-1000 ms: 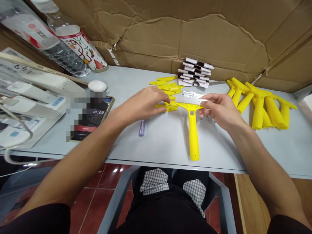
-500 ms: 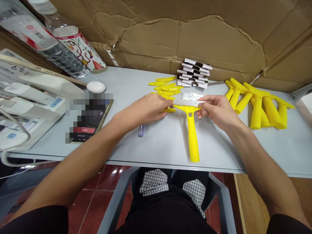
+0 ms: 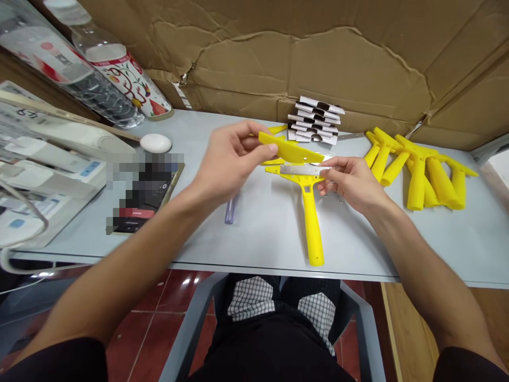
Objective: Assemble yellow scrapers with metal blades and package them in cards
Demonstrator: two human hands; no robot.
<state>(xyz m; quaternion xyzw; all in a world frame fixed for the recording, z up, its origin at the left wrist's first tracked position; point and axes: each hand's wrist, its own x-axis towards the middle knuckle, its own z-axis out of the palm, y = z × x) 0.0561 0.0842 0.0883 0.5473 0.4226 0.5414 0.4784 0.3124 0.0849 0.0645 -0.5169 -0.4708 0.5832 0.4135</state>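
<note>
Left hand [image 3: 229, 159] pinches yellow cover plate [image 3: 292, 150] near metal blade [image 3: 300, 170]; right hand [image 3: 355, 183] clamps blade's right end on yellow scraper handle [image 3: 313, 228]. Apparently assembling; calls for aligning holes.

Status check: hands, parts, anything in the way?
Left hand holding yellow strip raised. Right hand pinching metal plate against yellow handle. No obstruction visible between strip and plate.

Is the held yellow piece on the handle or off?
Off: the left hand holds the yellow piece, with a gap visible between it and the handle.
</note>
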